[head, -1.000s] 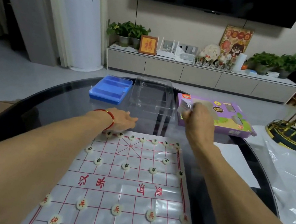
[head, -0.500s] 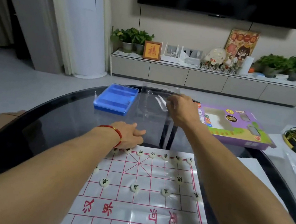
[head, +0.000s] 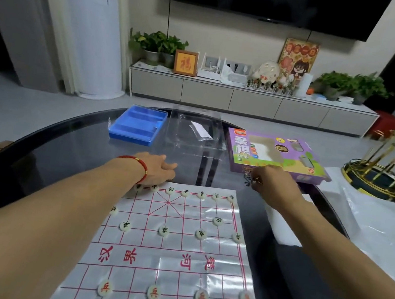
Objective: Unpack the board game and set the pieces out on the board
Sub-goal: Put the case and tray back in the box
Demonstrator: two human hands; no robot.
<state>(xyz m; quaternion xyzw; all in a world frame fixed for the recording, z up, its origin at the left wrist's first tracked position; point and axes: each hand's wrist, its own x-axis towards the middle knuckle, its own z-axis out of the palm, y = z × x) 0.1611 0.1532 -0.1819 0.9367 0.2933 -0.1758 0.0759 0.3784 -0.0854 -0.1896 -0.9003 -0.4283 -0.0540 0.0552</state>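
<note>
Where the dark glass table (head: 66,154) curves away at 12 o'clock, three containers sit in a row.
Blue tray (head: 137,124): at 11 o'clock, shallow, with ridged compartments; nothing visible in them.
Clear plastic case (head: 193,146): at 12 o'clock, between tray and box; a small white slip or bag (head: 200,131) shows through it.
Purple game box (head: 274,153): at 1 o'clock, lying flat, cut-out window facing up, contents not readable.
Board (head: 169,256): a glossy sheet with a red grid, long axis running from 6 to 12 o'clock, far edge just short of the clear case; the red river characters across the middle read upside down on the right half.
Pieces: pale discs – a far row with dark characters (head: 185,193) along the 12 o'clock edge, a row of dark soldiers (head: 163,231) nearer, and red-marked discs (head: 153,293) toward 6 o'clock.
Left hand (head: 159,171): red cord bracelet (head: 140,166) at the wrist, palm down on the glass at the board's far left corner, fingers stretched forward and relaxed, gripping nothing.
Right hand (head: 272,183): at 1 o'clock, just before the purple box's near edge, fingers curled in; something small and dark shows at the fingertips – cannot tell what it is, or whether it is pinched.
Table edge, 3 o'clock: white paper (head: 282,227), crinkled clear plastic sheet (head: 372,233), gold wire stand (head: 390,169).
Room: grey floor, low white cabinet (head: 250,102) with potted plants and ornaments, dark wall television (head: 271,0) above.
</note>
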